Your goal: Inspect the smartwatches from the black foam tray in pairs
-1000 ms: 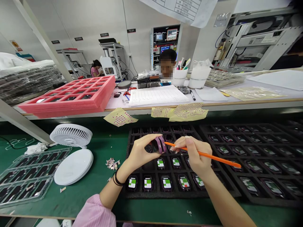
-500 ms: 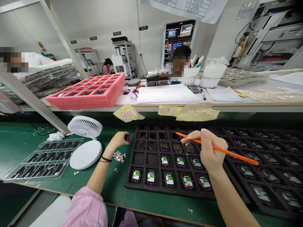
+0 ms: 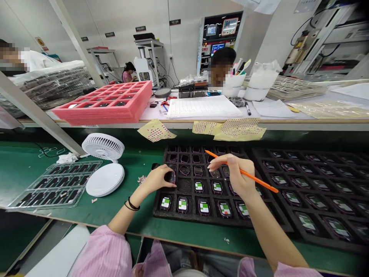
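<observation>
My left hand (image 3: 158, 177) is over the left edge of a black foam tray (image 3: 201, 218), its fingers closed on a dark watch case (image 3: 171, 177). Just behind that hand, a small dark piece (image 3: 155, 166) is partly visible. My right hand (image 3: 240, 173) grips a slim orange pointed stick (image 3: 256, 179), tip toward the tray's back rows. Watch cases sit in the tray's pockets. Those in the near rows, such as one watch case with a green-and-white face (image 3: 182, 204), contrast with dark ones farther back. A pocket (image 3: 185, 187) right of my left hand holds no case.
A second black tray (image 3: 291, 219) of watch cases lies to the right. Left are a white fan (image 3: 105, 179), a clear tray of black parts (image 3: 54, 184) and small paper scraps (image 3: 142, 179). A shelf behind carries a pink foam tray (image 3: 115, 111) and papers.
My left hand has moved right, from beside the tray to over its left edge. My right hand has shifted slightly left with the orange stick. The view has tilted down a little.
</observation>
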### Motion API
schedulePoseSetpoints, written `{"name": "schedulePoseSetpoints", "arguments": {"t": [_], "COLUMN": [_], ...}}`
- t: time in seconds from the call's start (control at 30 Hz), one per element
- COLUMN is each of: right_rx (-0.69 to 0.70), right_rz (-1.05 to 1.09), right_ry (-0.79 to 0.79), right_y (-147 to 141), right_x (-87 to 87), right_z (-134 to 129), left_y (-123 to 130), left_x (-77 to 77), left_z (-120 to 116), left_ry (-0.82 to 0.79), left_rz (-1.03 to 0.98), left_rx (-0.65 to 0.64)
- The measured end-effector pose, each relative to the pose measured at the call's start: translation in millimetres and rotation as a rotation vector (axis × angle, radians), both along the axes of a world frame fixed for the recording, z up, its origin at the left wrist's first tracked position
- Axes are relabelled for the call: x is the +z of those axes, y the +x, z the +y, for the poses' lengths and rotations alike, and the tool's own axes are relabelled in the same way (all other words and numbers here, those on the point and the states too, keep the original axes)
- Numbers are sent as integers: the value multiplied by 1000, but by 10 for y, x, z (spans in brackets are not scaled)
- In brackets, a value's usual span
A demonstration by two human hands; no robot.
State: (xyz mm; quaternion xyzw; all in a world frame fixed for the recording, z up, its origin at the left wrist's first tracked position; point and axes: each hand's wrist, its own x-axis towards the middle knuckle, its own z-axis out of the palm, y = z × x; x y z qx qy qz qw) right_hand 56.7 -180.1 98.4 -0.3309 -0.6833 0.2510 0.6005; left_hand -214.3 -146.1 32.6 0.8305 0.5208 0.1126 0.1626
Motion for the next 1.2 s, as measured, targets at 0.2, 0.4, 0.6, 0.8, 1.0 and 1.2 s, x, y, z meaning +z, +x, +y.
{"name": "schedulePoseSetpoints", "arguments": {"t": [0.2, 0.4, 0.6, 0.8, 1.0, 1.2], "right_rx": [23, -32, -316, -218, -99, 4], "right_rz": [-30, -325, -909, -815, -617, -515], "right_ry": [-79, -391, -593, -574, -511, -566], "right_y": [5, 163, 334, 365, 400, 440], "right_x": [18, -304, -907, -1061, -1105, -1185], "right_z": [7, 78, 84, 78, 54, 95], "left_y": [-111, 280, 868, 1139, 1141, 937], "left_x": [-221, -151, -219, -189, -210, -231], "left_z": [-144, -197, -105, 66, 122, 163], "left_ry": [84, 105, 37, -54, -115, -315], "left_rz": [55, 42, 151, 204, 43, -364], "left_rx": [-97, -178, -260, -219, -165, -128]}}
